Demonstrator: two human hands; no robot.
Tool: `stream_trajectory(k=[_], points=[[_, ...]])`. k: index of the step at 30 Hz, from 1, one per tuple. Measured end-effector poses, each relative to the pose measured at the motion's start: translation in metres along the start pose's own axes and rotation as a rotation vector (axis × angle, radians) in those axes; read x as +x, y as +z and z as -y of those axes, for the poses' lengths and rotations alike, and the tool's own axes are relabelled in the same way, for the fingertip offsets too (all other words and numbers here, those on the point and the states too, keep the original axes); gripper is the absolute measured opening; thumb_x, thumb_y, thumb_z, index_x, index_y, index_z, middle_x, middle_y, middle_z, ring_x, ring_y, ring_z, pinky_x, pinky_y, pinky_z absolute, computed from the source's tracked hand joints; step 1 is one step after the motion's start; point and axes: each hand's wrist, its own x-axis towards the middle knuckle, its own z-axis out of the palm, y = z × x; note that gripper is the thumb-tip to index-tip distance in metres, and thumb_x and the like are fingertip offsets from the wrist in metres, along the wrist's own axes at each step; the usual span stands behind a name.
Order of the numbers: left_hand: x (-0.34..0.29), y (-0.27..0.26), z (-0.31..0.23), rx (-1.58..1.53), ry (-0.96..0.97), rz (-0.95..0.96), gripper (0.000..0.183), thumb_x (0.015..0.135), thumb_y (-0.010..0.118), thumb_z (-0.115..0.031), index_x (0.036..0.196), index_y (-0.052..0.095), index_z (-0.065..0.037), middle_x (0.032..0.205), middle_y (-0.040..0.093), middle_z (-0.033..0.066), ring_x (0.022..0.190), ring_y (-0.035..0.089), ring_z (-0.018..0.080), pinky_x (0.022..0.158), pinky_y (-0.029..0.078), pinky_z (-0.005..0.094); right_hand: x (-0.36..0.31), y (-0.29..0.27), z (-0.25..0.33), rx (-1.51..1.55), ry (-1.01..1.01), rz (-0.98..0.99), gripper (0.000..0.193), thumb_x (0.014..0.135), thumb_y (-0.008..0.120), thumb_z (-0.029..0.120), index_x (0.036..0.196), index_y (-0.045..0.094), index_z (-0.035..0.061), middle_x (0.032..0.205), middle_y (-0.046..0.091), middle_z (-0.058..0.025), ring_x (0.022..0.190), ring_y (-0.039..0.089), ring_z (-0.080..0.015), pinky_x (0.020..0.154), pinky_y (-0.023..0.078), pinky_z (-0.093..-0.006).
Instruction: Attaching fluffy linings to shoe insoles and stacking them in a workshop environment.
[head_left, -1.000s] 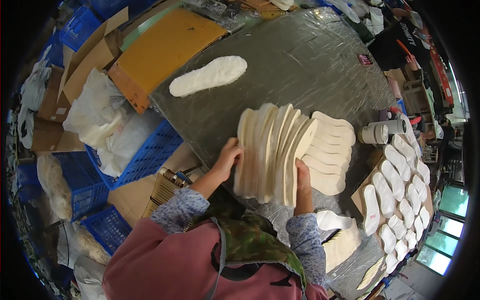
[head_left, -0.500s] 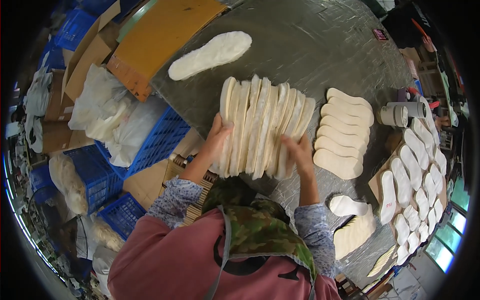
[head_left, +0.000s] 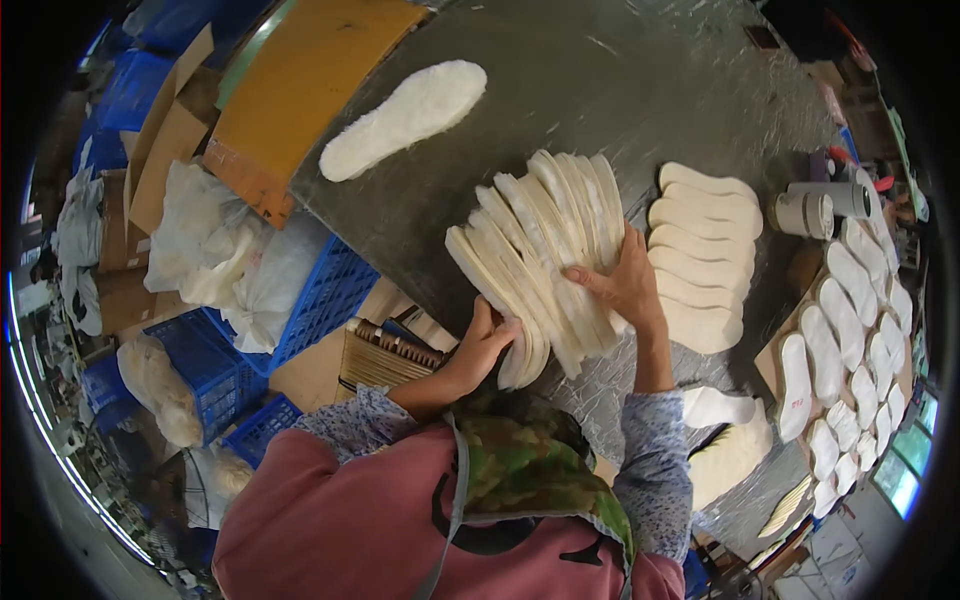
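Observation:
A thick row of cream fleece insoles (head_left: pixel 545 255) stands on edge between my hands, fanned out and leaning at its left end. My left hand (head_left: pixel 483 350) grips the near left end, thumb on the insoles' edges. My right hand (head_left: pixel 628 285) clasps the right side, its thumb laid across the front edges and its fingers behind. One fluffy white insole (head_left: pixel 405 120) lies alone on the grey table (head_left: pixel 600 90), beyond the row. Just right of my right hand, overlapping flat cream insoles (head_left: pixel 703 255) are laid in a column.
White insoles (head_left: pixel 845 330) cover a board at the right, with cups (head_left: pixel 803 213) behind them. More insoles (head_left: pixel 730 450) lie beside my right forearm. At the left are a yellow-brown board (head_left: pixel 305 90), blue crates (head_left: pixel 330 300) and plastic bags (head_left: pixel 205 240).
The row of insoles has tilted and fanned, its left end turning toward me. My left hand has moved right and lower; my right hand has shifted slightly right and up.

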Motion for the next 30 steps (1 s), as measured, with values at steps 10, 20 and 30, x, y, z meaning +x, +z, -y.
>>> stream_trajectory(k=[10, 20, 30], points=[[0.107, -0.129, -0.103, 0.528, 0.384, -0.050, 0.043, 0.102, 0.037, -0.020, 0.139, 0.045, 0.000, 0.141, 0.049, 0.0134, 0.131, 0.045, 0.0215, 0.109, 0.034, 0.0356, -0.022, 0.011, 0.001, 0.059, 0.019, -0.050, 0.119, 0.050, 0.089, 0.054, 0.137, 0.037, -0.0065, 0.119, 0.051, -0.0245, 0.108, 0.055, -0.0385, 0.092, 0.047, -0.0438], [0.169, -0.090, -0.115, 0.524, 0.134, 0.555, 0.067, 0.101, 0.028, -0.052, 0.145, 0.040, -0.002, 0.149, 0.042, 0.0118, 0.138, 0.038, 0.0262, 0.115, 0.026, 0.0387, -0.034, 0.015, 0.008, -0.073, 0.029, -0.105, 0.118, 0.050, 0.089, 0.053, 0.137, 0.035, -0.0067, 0.117, 0.051, -0.0235, 0.109, 0.054, -0.0406, 0.091, 0.047, -0.0453], [0.196, -0.049, -0.137, 0.720, 0.250, 0.558, 0.067, 0.100, 0.034, -0.052, 0.150, 0.034, -0.007, 0.155, 0.033, 0.0121, 0.141, 0.033, 0.0273, 0.115, 0.024, 0.0419, -0.028, -0.005, -0.015, 0.385, 0.076, -0.035, 0.073, 0.074, 0.081, 0.042, 0.125, 0.056, -0.0034, 0.108, 0.065, -0.0190, 0.104, 0.063, -0.0302, 0.088, 0.050, -0.0379]])
